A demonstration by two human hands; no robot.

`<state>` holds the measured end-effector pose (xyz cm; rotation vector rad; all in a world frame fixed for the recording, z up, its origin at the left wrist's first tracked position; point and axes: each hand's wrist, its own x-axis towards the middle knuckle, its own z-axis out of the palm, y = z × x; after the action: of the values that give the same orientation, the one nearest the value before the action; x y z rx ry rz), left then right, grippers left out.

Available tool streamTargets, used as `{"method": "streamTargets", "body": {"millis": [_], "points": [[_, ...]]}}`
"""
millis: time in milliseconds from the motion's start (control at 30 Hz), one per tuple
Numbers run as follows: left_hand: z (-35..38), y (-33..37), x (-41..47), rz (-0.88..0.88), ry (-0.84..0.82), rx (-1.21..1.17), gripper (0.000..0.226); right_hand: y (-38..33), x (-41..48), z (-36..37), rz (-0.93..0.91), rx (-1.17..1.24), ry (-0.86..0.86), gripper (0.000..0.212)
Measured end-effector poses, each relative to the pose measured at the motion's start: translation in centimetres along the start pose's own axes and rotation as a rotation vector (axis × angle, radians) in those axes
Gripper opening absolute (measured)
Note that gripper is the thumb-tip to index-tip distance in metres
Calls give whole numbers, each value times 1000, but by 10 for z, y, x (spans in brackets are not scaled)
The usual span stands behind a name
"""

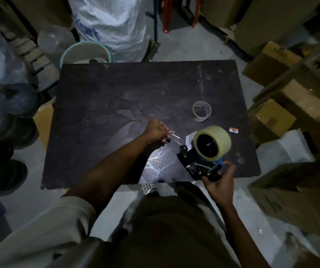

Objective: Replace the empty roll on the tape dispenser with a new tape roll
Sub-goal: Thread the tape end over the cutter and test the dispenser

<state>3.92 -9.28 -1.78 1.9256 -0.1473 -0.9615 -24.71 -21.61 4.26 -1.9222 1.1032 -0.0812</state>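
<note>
A full roll of clear tape (216,144) sits on the hub of a black and blue tape dispenser (199,165), held over the near right part of the dark table (116,93). My right hand (220,182) grips the dispenser's handle from below. My left hand (156,131) is closed, pinching the free end of a clear tape strip (174,137) that stretches towards the roll. The empty cardboard core (202,110) lies on the table beyond the dispenser.
A small orange and white label (233,130) lies right of the roll. Cardboard boxes (290,105) crowd the right side. A white sack (112,24), a teal bucket (86,54) and plastic-wrapped goods (2,70) stand at the back and left.
</note>
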Motion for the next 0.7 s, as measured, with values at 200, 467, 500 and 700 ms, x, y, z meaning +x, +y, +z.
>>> {"method": "streamTargets", "body": {"millis": [200,467,500,700], "points": [[37,2,11,55,-63,199,13,28,-49,17,71,-94,81,103],[33,-12,7,91,26,440,16,27,-66,60,50,23,-101,59],[35,-16,6,89,45,447,16,29,-68,64,33,39,-112,57],[46,-19,3,209,222,518,38,40,-59,83,145,69,-140,67]]}}
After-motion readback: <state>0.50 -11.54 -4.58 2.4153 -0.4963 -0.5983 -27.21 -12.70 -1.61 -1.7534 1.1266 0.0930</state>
